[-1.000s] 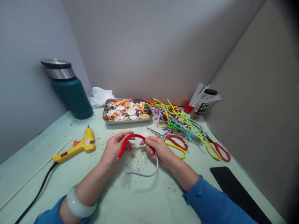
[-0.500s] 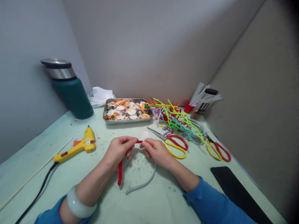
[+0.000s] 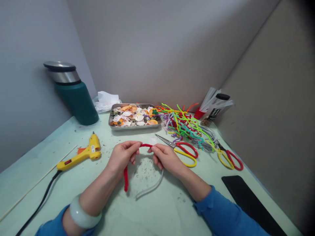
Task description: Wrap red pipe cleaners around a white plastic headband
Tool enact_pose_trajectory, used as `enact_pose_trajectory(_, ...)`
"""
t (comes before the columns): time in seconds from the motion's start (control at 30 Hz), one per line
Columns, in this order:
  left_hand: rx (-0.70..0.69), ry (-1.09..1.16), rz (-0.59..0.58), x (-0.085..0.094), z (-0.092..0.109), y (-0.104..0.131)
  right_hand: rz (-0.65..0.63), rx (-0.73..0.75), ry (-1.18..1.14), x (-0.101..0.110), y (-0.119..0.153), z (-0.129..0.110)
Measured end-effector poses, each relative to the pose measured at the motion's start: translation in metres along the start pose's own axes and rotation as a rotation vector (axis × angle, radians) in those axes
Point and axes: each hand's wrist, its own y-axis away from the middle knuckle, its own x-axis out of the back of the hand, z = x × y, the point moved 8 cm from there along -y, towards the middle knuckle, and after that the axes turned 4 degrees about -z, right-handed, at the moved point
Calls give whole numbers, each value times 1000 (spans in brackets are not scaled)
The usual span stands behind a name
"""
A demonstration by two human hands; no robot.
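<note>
A fuzzy red strip (image 3: 146,145) is stretched in a slight arch between my two hands, over the table. My left hand (image 3: 123,155) pinches it between thumb and fingers, and its red end hangs down below that hand. At the other side my right hand (image 3: 166,157) pinches the strip with thumb and index finger. A grey cord (image 3: 151,188) runs from under my right hand and curves down to the left; whether it joins the red strip is hidden by the fingers.
Around my hands lie a yellow glue gun (image 3: 81,157), a tray (image 3: 135,127) of shells, colourful pipe cleaners (image 3: 184,124), two scissors (image 3: 188,149) (image 3: 230,159) and a black flat object (image 3: 251,203). A green bottle (image 3: 76,98) stands back left, a clear jar (image 3: 215,109) back right.
My hands have moved apart, the left one a little leftward and up, so more of the red strip shows between them. The grey cord's free end has shifted slightly up and right.
</note>
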Motion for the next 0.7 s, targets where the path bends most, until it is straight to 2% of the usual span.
enact_pose_trajectory(0.1,58,28,-32,0,-7,-1,29,-16,-43,4,-1,1)
enact_pose_trajectory(0.23,135,-88,-100,-6,-14,1,59,43,38,7,-1,-5)
enact_pose_trajectory(0.33,150,-156,-100,-6,-13,2,59,42,70,6,-1,-3)
enact_pose_trajectory(0.5,169,-144,-120,-7,-13,2,56,41,97,5,-1,-1)
enact_pose_trajectory(0.7,164,-207,-149,-10,-15,2,55,67,162,2,2,-9)
